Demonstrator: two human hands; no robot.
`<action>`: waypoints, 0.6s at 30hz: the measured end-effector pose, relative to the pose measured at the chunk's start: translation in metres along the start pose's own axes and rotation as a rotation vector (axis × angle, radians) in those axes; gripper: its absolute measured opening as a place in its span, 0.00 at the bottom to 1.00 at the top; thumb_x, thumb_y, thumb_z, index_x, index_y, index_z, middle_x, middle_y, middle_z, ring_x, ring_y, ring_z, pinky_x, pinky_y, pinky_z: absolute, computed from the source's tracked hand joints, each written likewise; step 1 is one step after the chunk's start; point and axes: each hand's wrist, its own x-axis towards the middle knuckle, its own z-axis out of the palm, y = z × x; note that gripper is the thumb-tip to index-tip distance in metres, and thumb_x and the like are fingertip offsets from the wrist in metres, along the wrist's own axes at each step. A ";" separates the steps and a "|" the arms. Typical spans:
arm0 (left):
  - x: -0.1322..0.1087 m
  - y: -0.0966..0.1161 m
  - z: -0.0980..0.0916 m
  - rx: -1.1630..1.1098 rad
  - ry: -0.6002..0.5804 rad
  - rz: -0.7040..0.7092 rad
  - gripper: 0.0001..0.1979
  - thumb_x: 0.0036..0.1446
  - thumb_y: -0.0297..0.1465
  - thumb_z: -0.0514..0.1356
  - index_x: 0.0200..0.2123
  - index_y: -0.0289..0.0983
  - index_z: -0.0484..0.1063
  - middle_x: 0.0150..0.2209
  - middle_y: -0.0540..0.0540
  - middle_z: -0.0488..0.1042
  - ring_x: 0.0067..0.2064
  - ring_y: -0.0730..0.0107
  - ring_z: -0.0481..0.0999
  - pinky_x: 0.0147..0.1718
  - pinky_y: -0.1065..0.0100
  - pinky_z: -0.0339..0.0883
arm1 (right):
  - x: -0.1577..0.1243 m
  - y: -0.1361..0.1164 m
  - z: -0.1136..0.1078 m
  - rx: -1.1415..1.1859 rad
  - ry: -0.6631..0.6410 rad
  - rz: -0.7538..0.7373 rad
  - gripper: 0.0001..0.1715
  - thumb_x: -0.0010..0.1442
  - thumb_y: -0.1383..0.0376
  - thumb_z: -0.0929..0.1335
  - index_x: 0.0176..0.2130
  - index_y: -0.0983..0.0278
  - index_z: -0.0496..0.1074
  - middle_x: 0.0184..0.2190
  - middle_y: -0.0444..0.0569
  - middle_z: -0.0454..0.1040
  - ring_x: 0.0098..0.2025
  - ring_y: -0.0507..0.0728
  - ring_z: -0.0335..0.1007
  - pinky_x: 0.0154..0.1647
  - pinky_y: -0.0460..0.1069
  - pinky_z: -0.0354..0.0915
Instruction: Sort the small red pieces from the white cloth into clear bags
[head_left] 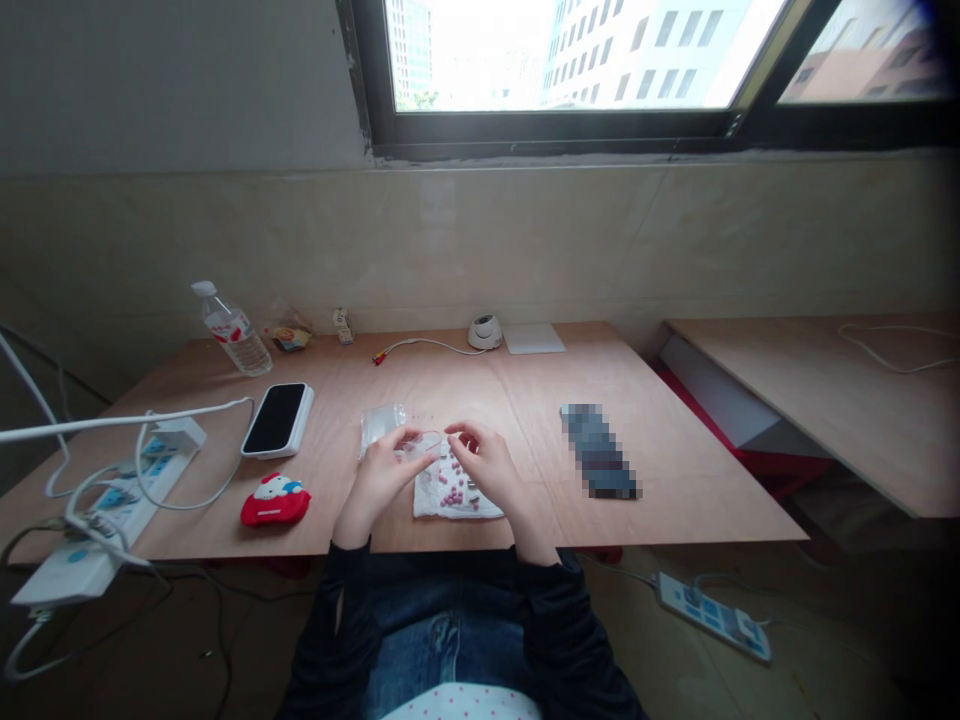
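Observation:
Both hands are raised over a white tissue (427,500) spread near the table's front edge. Several pink-purple beads (453,494) lie on it, with a few small metallic-looking pieces (473,484) at the right. My left hand (386,468) is closed in a pinch at the tissue's left side. Across from it my right hand (487,465) also pinches, fingertips bent down. A thin, faintly reddish string (433,433) runs between the two sets of fingertips; its ends are hidden. Just behind my left hand lies a clear plastic bag (379,425), with tiny specks beside it.
On the left are a white-cased phone (277,420), a red cartoon pouch (275,500), a corded power strip (142,495) and a water bottle (234,330). A dome camera (484,332) stands at the back. A pixelated dark object (598,450) lies right.

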 end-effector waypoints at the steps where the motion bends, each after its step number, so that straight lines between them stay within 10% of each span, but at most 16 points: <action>1: 0.000 0.000 0.000 0.005 -0.001 0.000 0.19 0.47 0.40 0.64 0.41 0.38 0.72 0.42 0.43 0.76 0.43 0.61 0.75 0.42 0.63 0.68 | 0.000 0.000 0.000 -0.011 -0.016 -0.001 0.12 0.55 0.66 0.63 0.39 0.63 0.73 0.24 0.44 0.71 0.28 0.52 0.67 0.29 0.46 0.61; 10: 0.001 0.004 0.000 0.050 0.052 -0.005 0.18 0.48 0.42 0.63 0.40 0.38 0.72 0.42 0.44 0.76 0.43 0.61 0.75 0.42 0.63 0.67 | -0.010 -0.002 -0.002 -0.053 -0.221 -0.061 0.27 0.48 0.66 0.70 0.50 0.60 0.66 0.34 0.44 0.70 0.30 0.51 0.67 0.32 0.47 0.65; 18: 0.000 0.012 0.001 0.036 0.151 -0.019 0.17 0.47 0.42 0.63 0.37 0.38 0.73 0.38 0.45 0.77 0.41 0.62 0.76 0.41 0.64 0.67 | -0.016 -0.021 0.006 -0.043 -0.155 -0.116 0.32 0.49 0.64 0.71 0.53 0.58 0.62 0.42 0.47 0.71 0.40 0.56 0.67 0.37 0.50 0.65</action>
